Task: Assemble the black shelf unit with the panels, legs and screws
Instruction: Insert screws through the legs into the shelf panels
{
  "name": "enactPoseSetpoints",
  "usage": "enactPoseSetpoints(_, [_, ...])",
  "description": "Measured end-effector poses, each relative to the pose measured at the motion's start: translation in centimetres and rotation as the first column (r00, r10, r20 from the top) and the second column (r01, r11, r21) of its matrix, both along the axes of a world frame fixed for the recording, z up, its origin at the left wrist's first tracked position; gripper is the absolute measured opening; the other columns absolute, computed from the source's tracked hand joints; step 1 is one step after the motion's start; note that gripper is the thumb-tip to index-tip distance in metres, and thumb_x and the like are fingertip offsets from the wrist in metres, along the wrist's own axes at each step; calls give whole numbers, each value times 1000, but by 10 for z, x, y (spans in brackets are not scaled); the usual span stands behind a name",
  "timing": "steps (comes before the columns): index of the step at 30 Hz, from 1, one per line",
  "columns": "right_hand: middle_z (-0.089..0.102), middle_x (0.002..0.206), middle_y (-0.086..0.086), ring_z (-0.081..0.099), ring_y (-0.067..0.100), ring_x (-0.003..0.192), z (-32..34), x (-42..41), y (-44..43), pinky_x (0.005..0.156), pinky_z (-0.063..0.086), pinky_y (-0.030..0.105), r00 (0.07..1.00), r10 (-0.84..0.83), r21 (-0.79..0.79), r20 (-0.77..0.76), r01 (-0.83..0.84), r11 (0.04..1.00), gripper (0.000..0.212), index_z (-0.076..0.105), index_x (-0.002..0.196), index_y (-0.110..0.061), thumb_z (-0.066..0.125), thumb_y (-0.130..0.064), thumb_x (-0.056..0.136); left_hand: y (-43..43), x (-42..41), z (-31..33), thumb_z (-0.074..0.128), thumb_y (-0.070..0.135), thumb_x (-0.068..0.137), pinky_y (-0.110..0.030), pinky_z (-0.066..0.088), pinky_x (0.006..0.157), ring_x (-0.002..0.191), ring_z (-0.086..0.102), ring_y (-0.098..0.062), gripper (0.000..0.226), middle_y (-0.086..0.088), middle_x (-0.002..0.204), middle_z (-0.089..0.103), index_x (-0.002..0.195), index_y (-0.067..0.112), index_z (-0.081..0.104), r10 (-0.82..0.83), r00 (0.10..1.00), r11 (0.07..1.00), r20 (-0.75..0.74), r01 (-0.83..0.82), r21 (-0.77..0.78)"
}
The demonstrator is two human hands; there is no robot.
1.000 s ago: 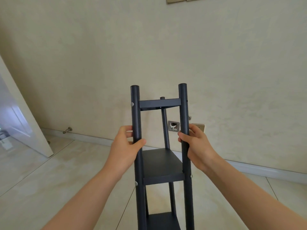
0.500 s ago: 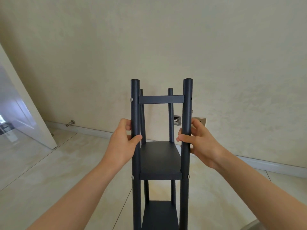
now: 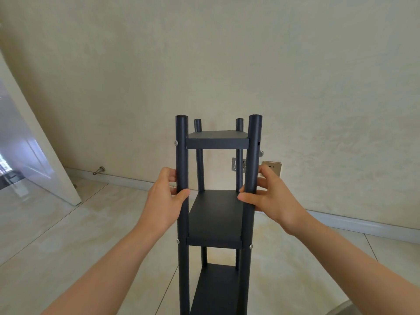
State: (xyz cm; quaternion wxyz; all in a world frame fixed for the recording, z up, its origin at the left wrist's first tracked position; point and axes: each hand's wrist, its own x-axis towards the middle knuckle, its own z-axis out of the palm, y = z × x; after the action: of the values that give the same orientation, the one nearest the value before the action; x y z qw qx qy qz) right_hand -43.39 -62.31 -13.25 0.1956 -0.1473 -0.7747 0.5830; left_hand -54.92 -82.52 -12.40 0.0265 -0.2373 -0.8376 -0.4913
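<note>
Black all over, the shelf [image 3: 216, 214] stands upright straight before me. Its lower end is cut off by the frame, so I cannot tell what it rests on.

My left hand [image 3: 167, 201] grips the left front leg [image 3: 181, 155], thumb across the front and fingers curled round behind. My right hand [image 3: 270, 198] holds the right front leg [image 3: 253, 155] the same way, thumb tip on its front. Both hands sit between the top panel [image 3: 217, 138] and the middle panel [image 3: 216, 226], nearer the middle one. A bottom panel [image 3: 216, 289] shows lower down.

Two rear legs [image 3: 198, 160] rise behind the panels, their tips just above the top panel. Silver screws [image 3: 176, 143] show on the left front leg at the top and middle panels, and one on the right front leg at the middle panel. At the top panel the right front leg shows a small dark hole [image 3: 258, 143].

Behind the shelf is a cream wall [image 3: 227, 64] with a socket [image 3: 273, 167] just right of the right front leg and a metal plate [image 3: 235, 164] seen between the legs. Well left of the shelf are a door stop [image 3: 99, 171] and a white door [image 3: 34, 155]. Pale tiled floor [image 3: 68, 246] spreads on both sides.
</note>
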Motion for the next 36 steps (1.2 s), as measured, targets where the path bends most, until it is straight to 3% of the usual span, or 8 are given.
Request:
enactPoseSetpoints(8, [73, 101, 2, 71, 18, 93, 4, 6, 6, 76, 62, 32, 999, 8, 2, 48, -9, 1000, 41, 54, 117, -22, 75, -10, 85, 1, 1, -5, 70, 14, 91, -9, 43, 66, 95, 60, -13, 34, 15, 101, 52, 113, 22, 45, -6, 1000, 1000, -6, 6, -23])
enactPoseSetpoints(12, [74, 105, 2, 72, 17, 95, 10, 11, 12, 83, 61, 39, 990, 106, -2, 98, -106, 994, 38, 55, 120, -25, 72, -15, 88, -3, -3, -4, 73, 11, 89, -24, 50, 81, 102, 61, -16, 33, 4, 110, 59, 109, 18, 48, 1, 1000, 999, 21, 0, -54])
enactPoseSetpoints(17, [73, 107, 9, 71, 23, 98, 12, 13, 13, 82, 60, 43, 967, 210, -18, 146, -210, 978, 49, 54, 128, -19, 76, -14, 84, -13, -6, -6, 75, 11, 87, -18, 47, 69, 94, 63, -15, 33, 1, 108, 63, 108, 16, 51, 32, 999, 995, 31, -29, -95])
enactPoseSetpoints(23, [76, 100, 3, 73, 18, 93, 8, 10, 6, 78, 62, 39, 946, 254, 44, 199, -268, 962, 42, 59, 118, -19, 75, -4, 83, -22, -4, -15, 77, 9, 85, -30, 56, 78, 90, 65, -15, 32, 0, 104, 65, 105, 14, 53, 48, 997, 990, 57, -40, -136])
enactPoseSetpoints(26, [75, 102, 4, 73, 19, 92, 4, 10, 4, 79, 61, 40, 942, 248, 67, 228, -269, 961, 40, 60, 115, -18, 75, -3, 82, -22, -3, -20, 78, 8, 84, -22, 52, 72, 91, 65, -17, 34, 0, 105, 65, 108, 14, 54, 54, 997, 988, 63, -44, -145])
enactPoseSetpoints(30, [76, 100, 3, 73, 18, 93, 2, 10, 6, 81, 61, 40, 931, 262, 50, 253, -283, 958, 35, 62, 115, -13, 75, -4, 84, -22, -4, -24, 79, 7, 83, -14, 46, 64, 83, 62, -5, 37, 1, 103, 65, 110, 13, 55, 59, 995, 988, 78, -47, -149])
enactPoseSetpoints(36, [76, 101, 1, 73, 18, 93, 0, 11, 4, 82, 61, 38, 914, 289, 57, 286, -318, 947, 36, 64, 117, -13, 74, -3, 84, -25, -6, -24, 80, 7, 81, -32, 54, 81, 93, 67, -20, 38, -3, 106, 69, 111, 13, 58, 72, 987, 986, 145, -49, -160])
